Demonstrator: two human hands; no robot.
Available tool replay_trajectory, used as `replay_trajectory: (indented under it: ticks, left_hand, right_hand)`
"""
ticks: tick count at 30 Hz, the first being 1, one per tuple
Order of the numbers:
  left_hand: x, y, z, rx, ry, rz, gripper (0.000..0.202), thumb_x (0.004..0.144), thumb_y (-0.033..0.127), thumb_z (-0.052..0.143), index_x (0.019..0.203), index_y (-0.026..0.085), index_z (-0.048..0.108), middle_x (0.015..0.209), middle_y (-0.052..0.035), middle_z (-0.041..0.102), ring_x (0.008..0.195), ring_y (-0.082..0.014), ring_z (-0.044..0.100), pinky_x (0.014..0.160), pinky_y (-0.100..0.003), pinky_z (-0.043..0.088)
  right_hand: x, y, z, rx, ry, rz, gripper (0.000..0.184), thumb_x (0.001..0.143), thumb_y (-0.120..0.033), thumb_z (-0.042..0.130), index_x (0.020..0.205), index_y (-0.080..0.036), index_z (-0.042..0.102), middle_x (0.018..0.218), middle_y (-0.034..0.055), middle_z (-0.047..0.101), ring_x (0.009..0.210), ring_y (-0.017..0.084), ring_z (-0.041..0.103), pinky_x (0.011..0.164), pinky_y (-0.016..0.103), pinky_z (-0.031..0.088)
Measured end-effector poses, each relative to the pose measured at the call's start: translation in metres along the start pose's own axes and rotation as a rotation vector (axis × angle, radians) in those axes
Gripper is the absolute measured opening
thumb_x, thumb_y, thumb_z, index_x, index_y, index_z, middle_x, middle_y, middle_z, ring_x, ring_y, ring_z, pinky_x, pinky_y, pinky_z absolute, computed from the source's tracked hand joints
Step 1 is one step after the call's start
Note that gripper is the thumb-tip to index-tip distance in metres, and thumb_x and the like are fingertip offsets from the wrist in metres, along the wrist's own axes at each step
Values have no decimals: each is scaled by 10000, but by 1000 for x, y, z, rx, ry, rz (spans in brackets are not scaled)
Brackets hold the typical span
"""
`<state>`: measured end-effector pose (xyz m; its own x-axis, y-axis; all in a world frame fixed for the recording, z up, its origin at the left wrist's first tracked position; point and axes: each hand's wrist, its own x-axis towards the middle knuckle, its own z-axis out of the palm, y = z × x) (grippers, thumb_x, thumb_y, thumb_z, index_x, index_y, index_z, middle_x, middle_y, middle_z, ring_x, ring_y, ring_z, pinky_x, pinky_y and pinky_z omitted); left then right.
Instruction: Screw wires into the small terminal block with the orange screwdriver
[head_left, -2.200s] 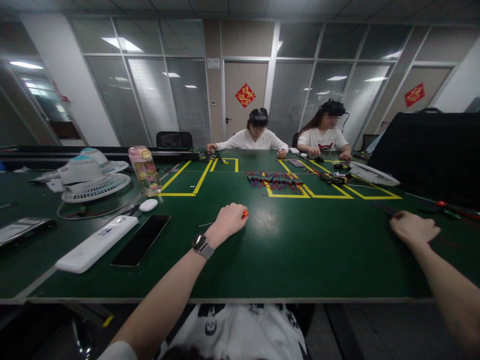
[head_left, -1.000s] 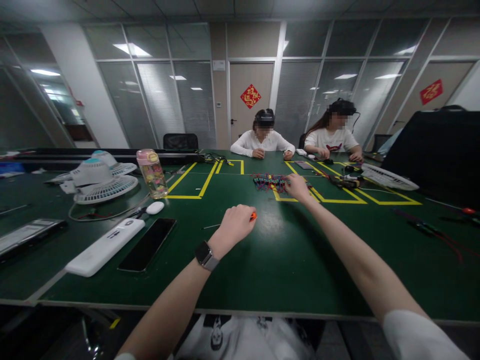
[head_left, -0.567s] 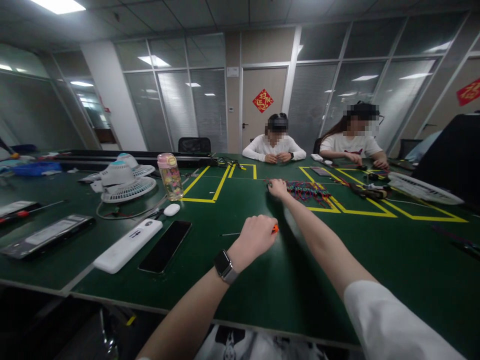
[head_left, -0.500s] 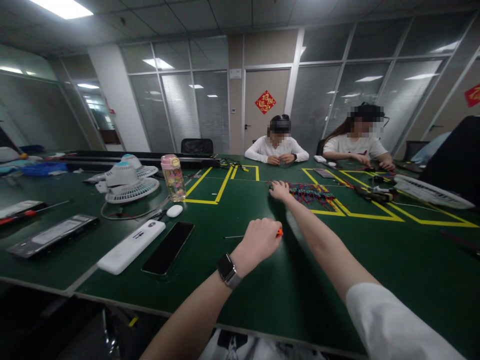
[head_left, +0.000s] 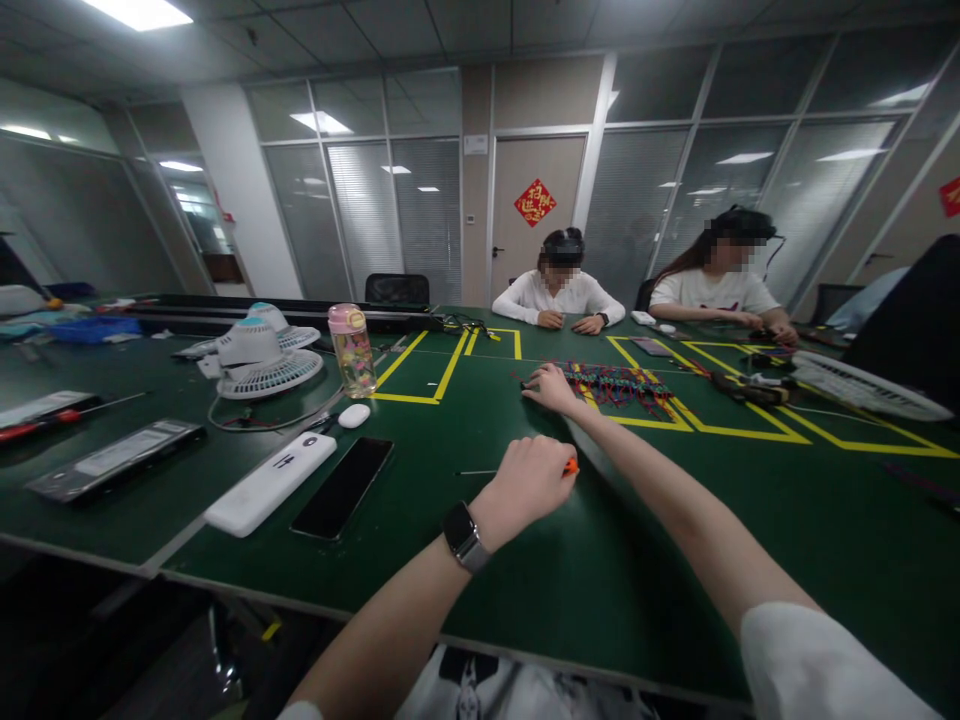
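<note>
My left hand is closed around a screwdriver. Its orange handle pokes out by the thumb side and the thin metal shaft points left above the green table. Farther forward, my right hand is stretched out at the left end of a pile of small wired parts with red and blue leads. Its fingers are bent around a small dark wired piece, mostly hidden by them.
On the left lie a black phone, a white power bank, a white earbud case and a hard drive. A bottle and fans stand behind. Yellow tape marks the table. Two people sit opposite.
My right hand has pulled slightly left and nearer, off the pile's left end, with a small dark piece at its fingertips. The left hand still grips the screwdriver.
</note>
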<state>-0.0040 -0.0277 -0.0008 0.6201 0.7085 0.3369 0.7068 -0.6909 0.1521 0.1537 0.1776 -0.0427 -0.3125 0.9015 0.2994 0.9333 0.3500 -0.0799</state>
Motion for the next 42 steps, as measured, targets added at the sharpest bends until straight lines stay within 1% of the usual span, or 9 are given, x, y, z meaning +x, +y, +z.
replay_trajectory:
  ticks: [5,7,10,14,17,21,25,32,42]
  left_hand:
    - [5,-4,-6,-155,19,-73,236,860,342,525,916,191,697,865,-87,709,825,-239,661,748,-330,503]
    - [8,-7,-10,-253,100,-121,271,856,377,527,920,186,708,890,-91,709,821,-229,652,755,-323,498]
    - [11,-12,-19,-480,263,-161,285,841,428,543,925,210,707,825,-41,695,767,-175,623,741,-274,479]
    - [13,-17,-28,-876,383,-169,347,900,406,409,1012,185,652,609,20,539,549,-96,484,533,-192,391]
    - [16,-16,-28,-1185,392,-158,325,907,329,338,1014,161,595,613,38,462,453,-61,349,413,-163,265]
    - [20,-13,-19,-1423,438,-68,225,897,346,394,979,183,526,674,41,453,482,-52,381,425,-145,293]
    - [21,-7,-8,-1515,458,-32,206,909,377,415,980,200,495,725,34,465,519,-50,414,457,-142,332]
    - [20,-2,5,-1429,421,-49,208,926,368,384,992,195,480,751,32,457,546,-54,421,472,-147,337]
    - [20,-1,10,-1411,429,-41,213,938,368,369,975,197,489,742,36,457,540,-53,421,463,-149,329]
  right_hand:
    - [-45,-29,-6,136,16,-201,160,810,-267,650,907,-194,754,972,84,711,1064,278,510,942,407,394]
    - [-74,-36,-8,188,2,-240,124,801,-214,642,844,-175,751,876,74,714,927,241,581,857,358,456]
    - [-123,-46,-14,266,15,-262,171,821,-217,613,938,-167,727,926,73,709,856,209,625,760,312,501]
    - [-176,-57,-24,535,17,-317,154,842,-220,600,893,-188,741,856,63,710,798,183,648,736,292,515]
    - [-197,-65,-27,599,75,-279,146,833,-200,597,873,-202,738,858,58,706,825,186,645,755,302,514]
    - [-204,-70,-26,612,71,-163,167,789,-151,613,899,-208,725,849,45,698,786,187,640,724,307,514]
    - [-201,-70,-25,650,47,-98,186,759,-157,642,923,-203,715,837,33,690,729,178,628,692,302,512]
    - [-199,-69,-28,702,4,-166,130,790,-191,628,881,-187,720,847,42,662,726,169,607,694,291,507]
    - [-199,-70,-29,730,-8,-154,128,785,-195,631,875,-177,720,839,45,650,712,163,595,683,283,498]
